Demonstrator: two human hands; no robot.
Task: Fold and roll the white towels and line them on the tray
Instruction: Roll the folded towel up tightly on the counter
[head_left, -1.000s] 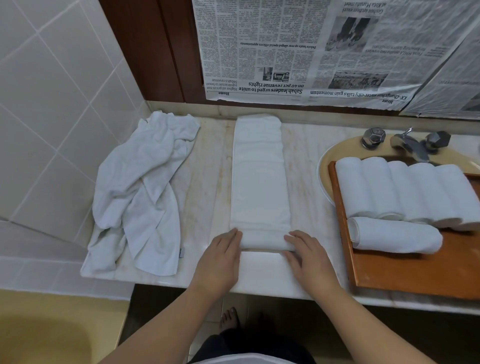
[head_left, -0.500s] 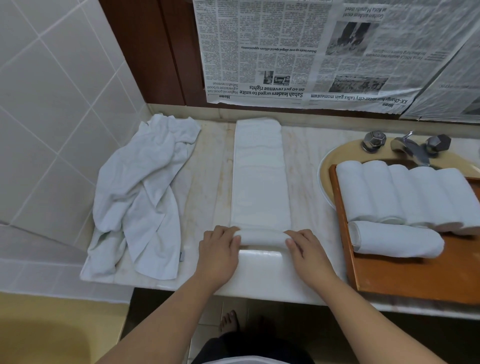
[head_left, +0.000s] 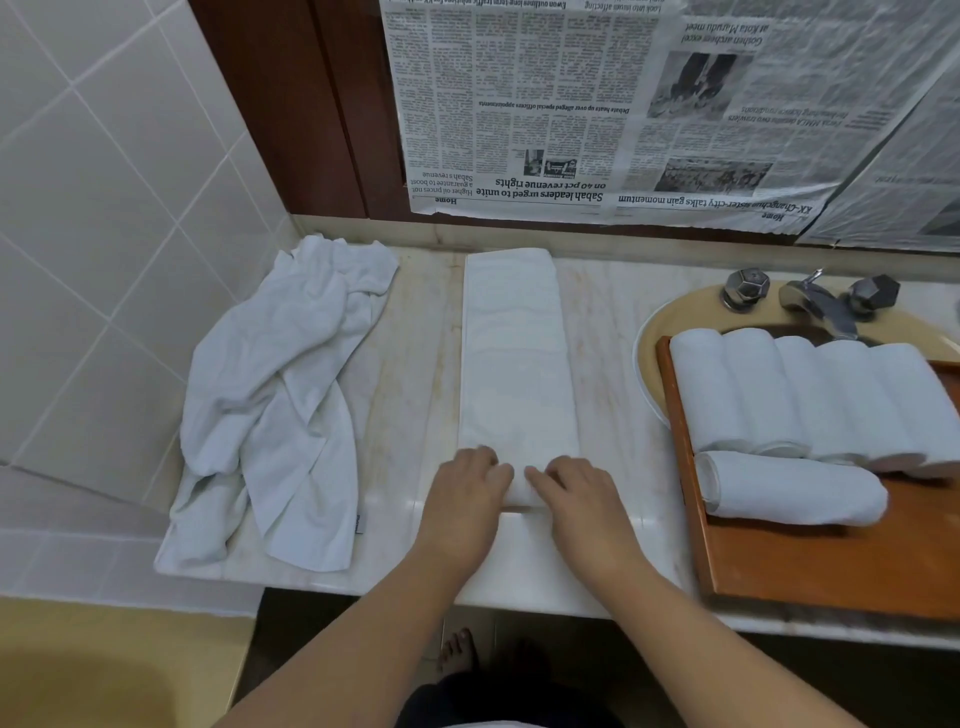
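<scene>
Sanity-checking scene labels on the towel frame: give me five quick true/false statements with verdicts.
1. Both hands, left hand and right hand, rest on the rolled near end of the folded towel. True.
2. The wooden tray holds no towels. False: six rolled towels lie on it.
3. A crumpled towel lies left of the folded one. True.
4. The tray sits left of the folded towel. False: right, over the sink.
5. Newspaper covers the wall behind. True.

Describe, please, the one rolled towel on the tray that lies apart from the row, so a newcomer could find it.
Look right of the counter to the wooden tray resting over the sink. Five rolled towels sit side by side along its far end. The odd towel lies in front of that row, turned crosswise to it.
</scene>
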